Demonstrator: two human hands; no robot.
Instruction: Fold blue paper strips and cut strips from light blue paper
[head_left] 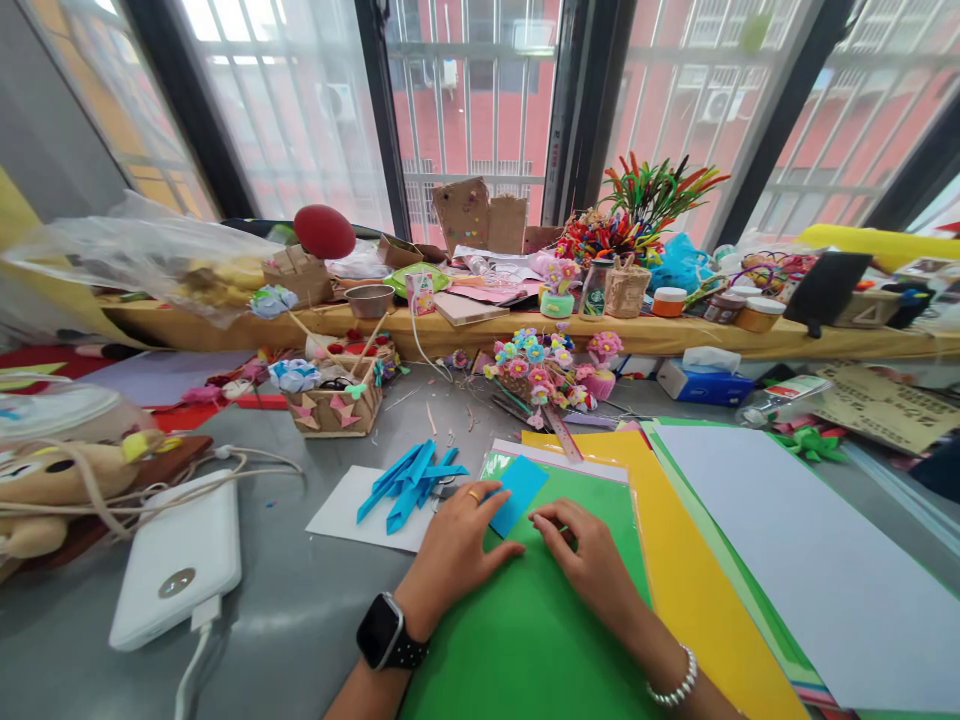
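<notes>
A small blue paper rectangle (521, 490) lies aslant on a green sheet (517, 640). Fingers of my left hand (461, 535) stretch over the paper's left edge, with the thumb apart on the green sheet. Just right of the paper's lower end, my right hand (581, 545) has its thumb and index finger pinched together; I see nothing between the tips. Several folded blue paper strips (412, 485) are heaped on a white sheet (352, 510) left of my left hand. Something dark and metallic beside the strips is partly hidden.
A white power bank (180, 560) with cables lies at the left. Yellow paper (667, 540) and a white-topped paper stack (795, 550) lie at the right. Behind are a cardboard box (334, 410), a bunch of craft flowers (544, 365) and a tissue box (705, 382).
</notes>
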